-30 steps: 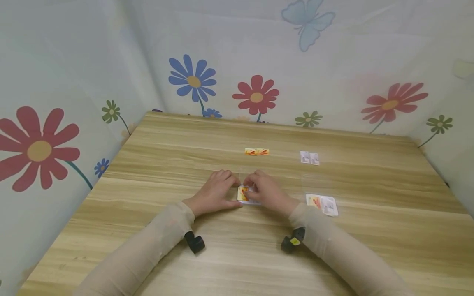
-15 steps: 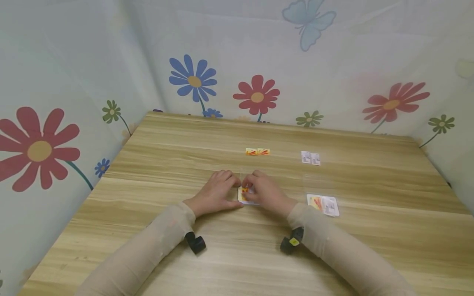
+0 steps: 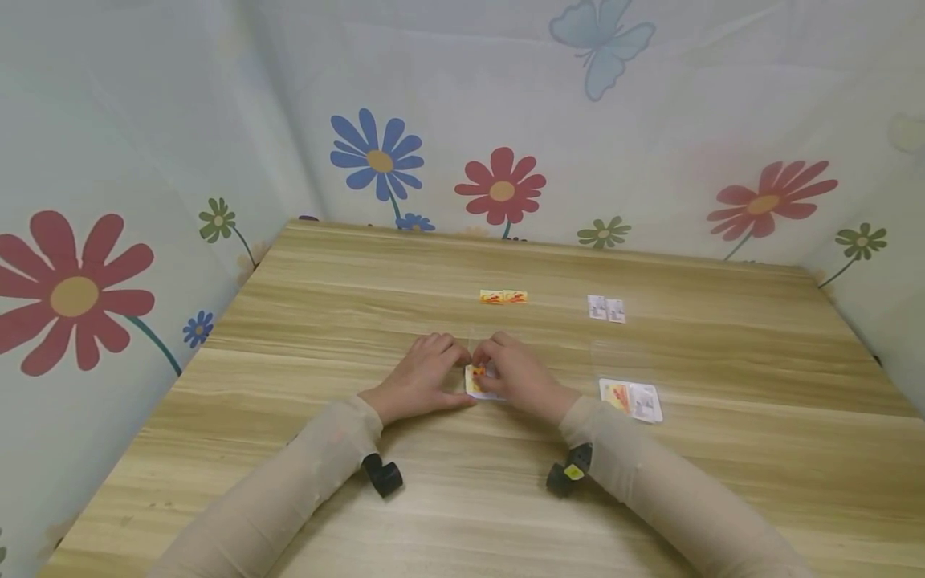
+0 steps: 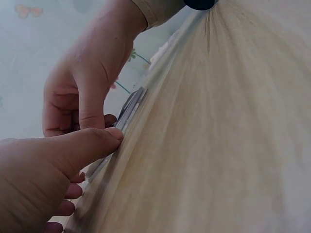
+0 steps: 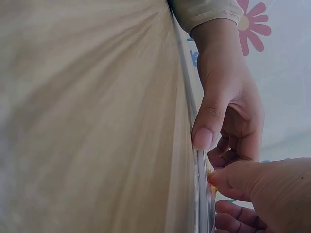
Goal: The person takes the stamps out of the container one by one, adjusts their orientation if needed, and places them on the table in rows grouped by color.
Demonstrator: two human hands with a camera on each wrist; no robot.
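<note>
In the head view, a small flat case point(image 3: 472, 393) with a white base lies on the table between both hands. My left hand point(image 3: 425, 376) holds the case from its left side, thumb at the near edge and fingers at the far edge. My right hand point(image 3: 522, 376) comes from the other side and pinches a small yellow-and-red card point(image 3: 477, 374) lying over the base, covering part of it. In the left wrist view my left thumb point(image 4: 109, 137) presses the case's edge. The right wrist view shows the case's clear rim point(image 5: 201, 182) edge-on, low on the tabletop.
To the right, a second case point(image 3: 656, 409) holds one yellow-and-red card and one whitish card, with a transparent lid folded back. Farther away lie two yellow cards point(image 3: 503, 297) side by side and two whitish cards point(image 3: 606, 309). A flowered curtain point(image 3: 448, 96) surrounds the wooden table point(image 3: 347, 281).
The yellow card has shifted slightly right in the case, and more of the white border shows at its left. Both hands stay nearly in place, with small movements of the right fingers.
</note>
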